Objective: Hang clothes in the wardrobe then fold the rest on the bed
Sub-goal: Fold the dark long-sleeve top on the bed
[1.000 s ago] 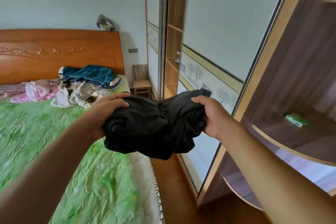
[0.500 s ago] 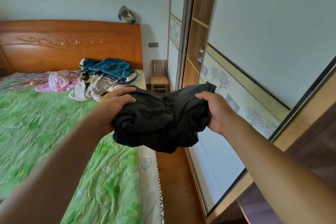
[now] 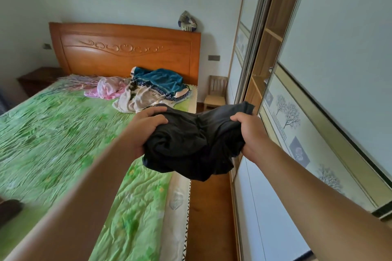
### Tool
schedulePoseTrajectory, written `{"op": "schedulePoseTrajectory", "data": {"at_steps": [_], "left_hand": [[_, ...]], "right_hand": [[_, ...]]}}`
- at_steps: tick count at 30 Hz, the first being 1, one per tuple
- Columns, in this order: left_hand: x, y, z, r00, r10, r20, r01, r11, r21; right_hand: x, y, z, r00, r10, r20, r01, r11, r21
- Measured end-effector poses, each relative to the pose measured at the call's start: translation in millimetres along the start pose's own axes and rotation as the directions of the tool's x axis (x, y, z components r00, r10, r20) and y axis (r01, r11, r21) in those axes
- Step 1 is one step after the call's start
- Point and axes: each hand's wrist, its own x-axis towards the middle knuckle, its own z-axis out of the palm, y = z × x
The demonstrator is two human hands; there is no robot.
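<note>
Between the bed (image 3: 63, 133) and the wardrobe (image 3: 318, 112), we hold a black cloth (image 3: 191, 144) up in the air with both hands. Our left hand (image 3: 146, 127) squeezes the left end, with the fingers curled over the top and the thumb tucked in front. Our right hand (image 3: 248, 133) squeezes the right end the same way. Both hands are closed tight on the cloth, so it is bunched up into a lump and sags down in the middle.

The cloth runs longways from one hand to the other, left to right. It hangs over the edge of the bed and the strip of brown floor (image 3: 207, 207) beside it. The bed lies to our left, so our left hand is the nearer one to it. The wardrobe door is just beside our right hand.

We think the cloth should go down on the green cover to be folded, so it has to swing to the left. The pile of clothes (image 3: 148, 89) sits far up by the headboard (image 3: 127, 48), well apart from our hands. The near part of the bed looks free for spreading the cloth flat.
</note>
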Motion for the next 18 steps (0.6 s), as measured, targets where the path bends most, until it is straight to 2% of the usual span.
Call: {"op": "schedulePoseTrajectory", "data": {"at_steps": [5, 10, 18], "left_hand": [[33.6, 3.2, 17.9, 1.000, 0.001, 0.001, -0.001, 1.000, 0.027], [95.3, 11.0, 45.0, 0.996, 0.005, 0.085, -0.012, 0.997, 0.081], [269.8, 22.7, 103.0, 0.972, -0.018, 0.236, -0.019, 0.988, 0.154]], "right_hand": [[27.1, -5.2, -4.6, 1.000, 0.014, 0.003, -0.014, 1.000, -0.009], [77.6, -13.6, -7.2, 0.997, -0.028, -0.072, 0.029, 0.999, 0.019], [224.2, -35.7, -3.5, 0.974, -0.067, -0.217, 0.070, 0.998, 0.005]]}}
